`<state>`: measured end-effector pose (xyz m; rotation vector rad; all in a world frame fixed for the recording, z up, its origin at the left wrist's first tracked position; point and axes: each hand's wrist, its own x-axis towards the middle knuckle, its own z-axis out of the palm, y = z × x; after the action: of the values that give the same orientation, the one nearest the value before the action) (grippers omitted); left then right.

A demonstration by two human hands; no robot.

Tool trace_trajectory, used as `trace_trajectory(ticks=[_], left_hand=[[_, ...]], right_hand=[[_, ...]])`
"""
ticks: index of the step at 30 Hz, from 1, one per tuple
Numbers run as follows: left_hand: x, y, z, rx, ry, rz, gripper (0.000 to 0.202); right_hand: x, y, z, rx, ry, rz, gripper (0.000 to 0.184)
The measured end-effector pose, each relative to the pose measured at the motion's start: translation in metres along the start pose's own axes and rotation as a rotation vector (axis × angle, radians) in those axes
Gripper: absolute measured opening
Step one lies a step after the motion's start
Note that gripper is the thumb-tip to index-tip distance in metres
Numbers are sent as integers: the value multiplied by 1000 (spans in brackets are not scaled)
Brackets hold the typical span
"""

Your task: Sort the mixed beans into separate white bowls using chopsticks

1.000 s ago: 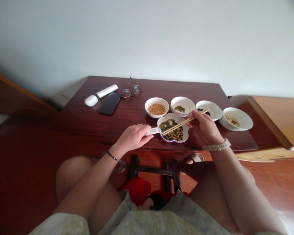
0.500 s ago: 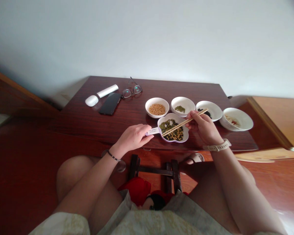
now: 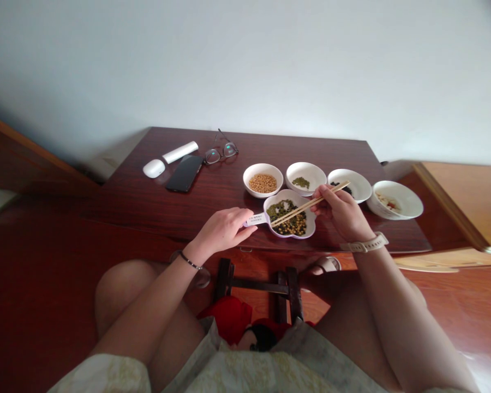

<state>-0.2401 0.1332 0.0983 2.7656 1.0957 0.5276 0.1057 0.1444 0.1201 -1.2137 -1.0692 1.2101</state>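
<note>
My left hand (image 3: 228, 227) is closed on the handle of a white and lilac dish (image 3: 312, 225) with a wavy rim. Mixed green, black and yellow beans (image 3: 289, 218) lie in it. A pair of wooden chopsticks (image 3: 306, 206) is gripped in my right hand (image 3: 339, 210), their tips down among the beans at the dish's handle side. Just behind the dish are a bowl of yellow soybeans (image 3: 263, 184) and a bowl (image 3: 316, 170) with a few green beans. To the right stands a bowl (image 3: 362, 185) of black beans, partly hidden by my right hand.
At the far right of the dark wooden table (image 3: 147, 204) stands a bowl (image 3: 413, 207) with pale and reddish bits. Eyeglasses (image 3: 221, 154), a black phone (image 3: 184, 173), a white tube-like object (image 3: 180, 152) and a small white case (image 3: 154, 168) lie on the left.
Almost nothing differs. My right hand and the upper ends of the chopsticks have shifted very slightly to the right, while the tips stay in the dish.
</note>
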Motion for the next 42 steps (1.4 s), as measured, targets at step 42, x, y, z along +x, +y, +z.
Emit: trace_trajectory(ticks=[42], left_hand=[[-1, 0, 0, -9, 11, 3, 18]], right_hand=[[9, -3, -6, 299, 60, -60, 41]])
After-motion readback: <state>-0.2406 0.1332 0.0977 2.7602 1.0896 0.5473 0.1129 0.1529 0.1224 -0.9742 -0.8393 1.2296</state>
